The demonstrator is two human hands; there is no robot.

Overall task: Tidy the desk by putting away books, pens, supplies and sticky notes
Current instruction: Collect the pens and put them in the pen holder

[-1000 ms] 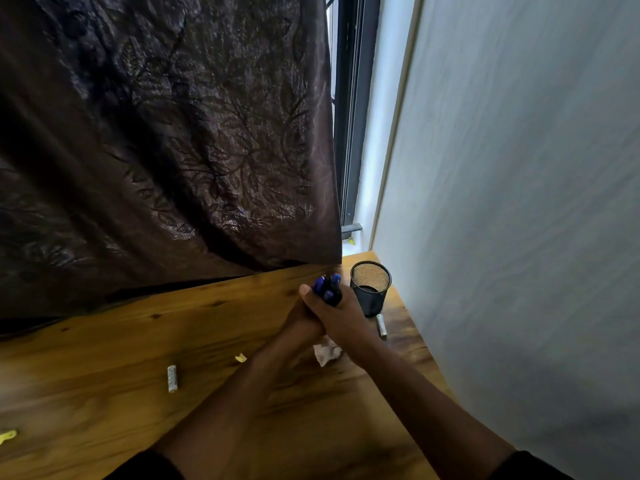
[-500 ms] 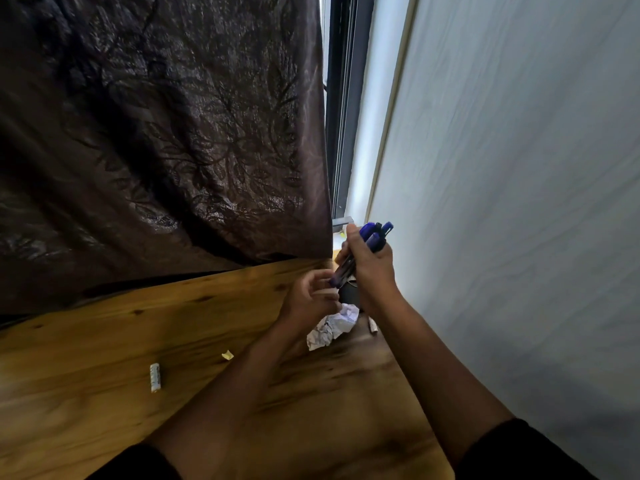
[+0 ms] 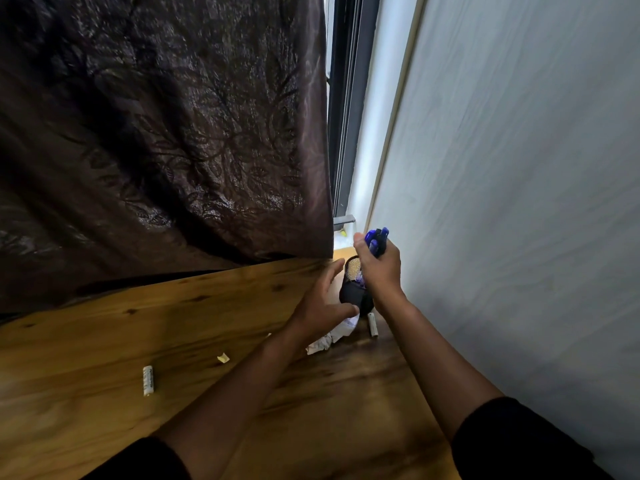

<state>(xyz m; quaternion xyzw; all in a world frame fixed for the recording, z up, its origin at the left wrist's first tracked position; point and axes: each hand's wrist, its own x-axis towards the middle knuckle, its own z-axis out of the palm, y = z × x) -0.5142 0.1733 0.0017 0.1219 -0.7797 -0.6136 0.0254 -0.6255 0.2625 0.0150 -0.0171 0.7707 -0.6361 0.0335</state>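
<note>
A dark patterned curtain [image 3: 156, 133] hangs beside a black window frame [image 3: 341, 116] and pale wall [image 3: 519, 168].

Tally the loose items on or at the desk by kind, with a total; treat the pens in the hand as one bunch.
Pen bunch: 1
Mesh pen cup: 1
Batteries: 2
Crumpled paper: 1
Yellow paper scrap: 1
Total: 6

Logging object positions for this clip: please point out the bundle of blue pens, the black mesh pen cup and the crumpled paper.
blue pens [image 3: 378, 241], head view, on the capped ends above the fist.
black mesh pen cup [image 3: 354, 296], head view, on its dark side wall.
crumpled paper [image 3: 331, 337], head view, on its white middle.
</note>
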